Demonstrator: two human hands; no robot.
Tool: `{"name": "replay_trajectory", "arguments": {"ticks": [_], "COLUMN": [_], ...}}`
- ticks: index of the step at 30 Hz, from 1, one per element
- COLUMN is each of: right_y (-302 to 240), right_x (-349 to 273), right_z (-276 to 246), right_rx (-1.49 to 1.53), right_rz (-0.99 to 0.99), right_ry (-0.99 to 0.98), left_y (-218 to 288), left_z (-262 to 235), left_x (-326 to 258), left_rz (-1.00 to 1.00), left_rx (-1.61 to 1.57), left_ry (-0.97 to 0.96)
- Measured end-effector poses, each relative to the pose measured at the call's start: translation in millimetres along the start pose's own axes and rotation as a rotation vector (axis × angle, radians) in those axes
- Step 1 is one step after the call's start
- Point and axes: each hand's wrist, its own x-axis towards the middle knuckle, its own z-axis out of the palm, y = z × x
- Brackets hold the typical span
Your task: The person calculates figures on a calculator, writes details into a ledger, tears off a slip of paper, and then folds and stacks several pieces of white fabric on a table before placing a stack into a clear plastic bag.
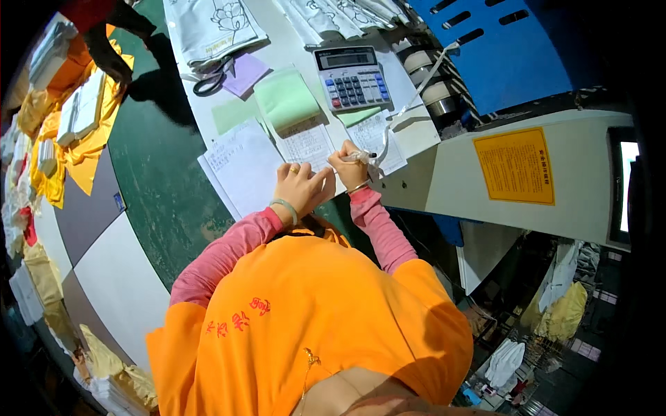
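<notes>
My right hand [345, 168] is closed round a pen [361, 157] and rests at the lower edge of a printed form pad [306, 143]. The pad's green top sheet [286, 98] is folded back. Fingers loosely bent and apart, my left hand [298, 190] lies on the pad's lower left part. A white handwritten sheet [243, 170] lies left of it. Another written slip [380, 142] is partly under the right hand. Above these sits a grey calculator [352, 80]. The pen's tip is too small to make out.
Dark-handled scissors [212, 78] and a purple notepaper [247, 74] lie at the table's [416, 132] left side. Printed white fabric [216, 31] is stacked behind. A blue slotted panel [513, 55] stands far right. Yellow cloth bundles [52, 145] lie left, near a person's legs [104, 41].
</notes>
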Motion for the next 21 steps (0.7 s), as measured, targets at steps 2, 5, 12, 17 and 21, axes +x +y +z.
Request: {"name": "replay_trajectory", "arguments": {"ticks": [2,5,12,17,21], "right_y": [-10.1,-14.4,-10.1,6.4,4.6], "right_x": [0.3,1.9,0.4,-2.6,-3.4], "right_z": [-1.4,-2.3,-2.6,0.3,0.3], "right_rx": [0.026,0.070,0.008,0.015,-0.048], "right_rz": [0.042,0.073,0.068,0.104,0.087], "right_ry": [0.011,0.029,0.029,0.049,0.062], "left_y": [0.8,3.3,2.9,2.3,2.8], "left_z": [-3.8,-3.1,-2.4,-4.9,-3.9], "left_x": [1.4,2.3,1.4,3.4,3.6], "left_rz": [-0.002,-0.019,-0.014,-0.007,-0.011], "left_rx": [0.004,0.047,0.004,-0.022,-0.016], "left_ry": [0.012,0.033,0.036,0.021,0.061]}}
